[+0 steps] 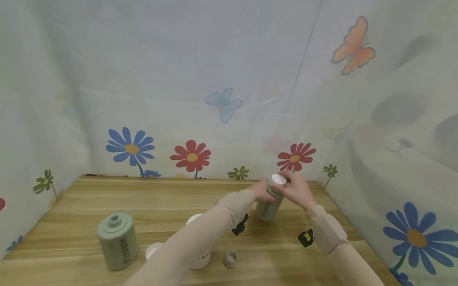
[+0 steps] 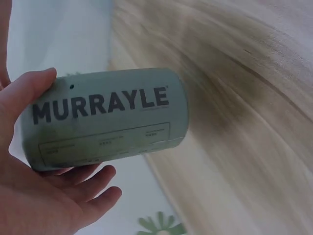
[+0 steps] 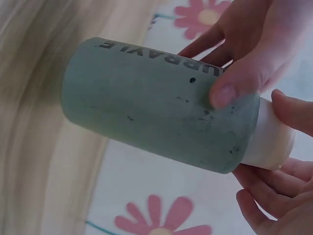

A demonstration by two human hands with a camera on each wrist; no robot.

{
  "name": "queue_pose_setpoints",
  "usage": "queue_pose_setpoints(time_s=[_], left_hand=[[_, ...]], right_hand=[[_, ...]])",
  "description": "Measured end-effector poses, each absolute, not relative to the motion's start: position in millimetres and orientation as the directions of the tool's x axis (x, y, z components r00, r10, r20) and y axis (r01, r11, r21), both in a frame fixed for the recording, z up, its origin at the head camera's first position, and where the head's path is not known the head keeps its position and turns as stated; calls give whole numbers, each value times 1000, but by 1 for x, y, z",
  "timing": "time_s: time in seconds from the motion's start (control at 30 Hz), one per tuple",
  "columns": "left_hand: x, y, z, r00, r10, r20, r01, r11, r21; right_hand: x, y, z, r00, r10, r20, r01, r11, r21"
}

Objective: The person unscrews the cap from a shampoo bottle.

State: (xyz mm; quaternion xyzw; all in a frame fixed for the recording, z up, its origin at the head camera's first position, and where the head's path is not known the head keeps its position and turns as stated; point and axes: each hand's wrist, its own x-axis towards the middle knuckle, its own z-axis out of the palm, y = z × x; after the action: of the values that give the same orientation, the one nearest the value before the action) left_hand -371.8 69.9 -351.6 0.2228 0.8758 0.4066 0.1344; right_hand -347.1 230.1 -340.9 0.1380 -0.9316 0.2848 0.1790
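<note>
A green bottle lettered MURRAYLE (image 1: pixel 267 209) is at the far right of the table, leaning slightly. Around its upper part my left hand (image 1: pixel 262 191) is wrapped; in the left wrist view the thumb lies along one side and the fingers pass beneath. My right hand (image 1: pixel 297 191) grips the white cap (image 1: pixel 279 179) at the bottle's top between thumb and fingers. The right wrist view shows the cap (image 3: pixel 268 139) seated against the bottle's end, with dark scuffs on the green body (image 3: pixel 156 107). Whether the bottle's base touches the table is unclear.
A wider green canister (image 1: pixel 118 244) with an uncovered neck stands at the left. Partly behind my left forearm are a white container (image 1: pixel 202 260) and a round white lid (image 1: pixel 153 250). A small ring-shaped cap (image 1: pixel 230 259) lies near the front. Printed cloth (image 1: pixel 229 139) hangs around the table.
</note>
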Motion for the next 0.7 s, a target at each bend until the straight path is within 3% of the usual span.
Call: queue_pose_setpoints(time_s=[0.37,0.7], left_hand=[[-344,44,-329,-817,572,72,418,502,757],[-281,7,-317,-795,567,213,504,423,753]], right_hand=[[-302,215,-299,-873,-162,461,-403,771,-493],[-244,196,-276,-829,-190,526,-479,725,-495]])
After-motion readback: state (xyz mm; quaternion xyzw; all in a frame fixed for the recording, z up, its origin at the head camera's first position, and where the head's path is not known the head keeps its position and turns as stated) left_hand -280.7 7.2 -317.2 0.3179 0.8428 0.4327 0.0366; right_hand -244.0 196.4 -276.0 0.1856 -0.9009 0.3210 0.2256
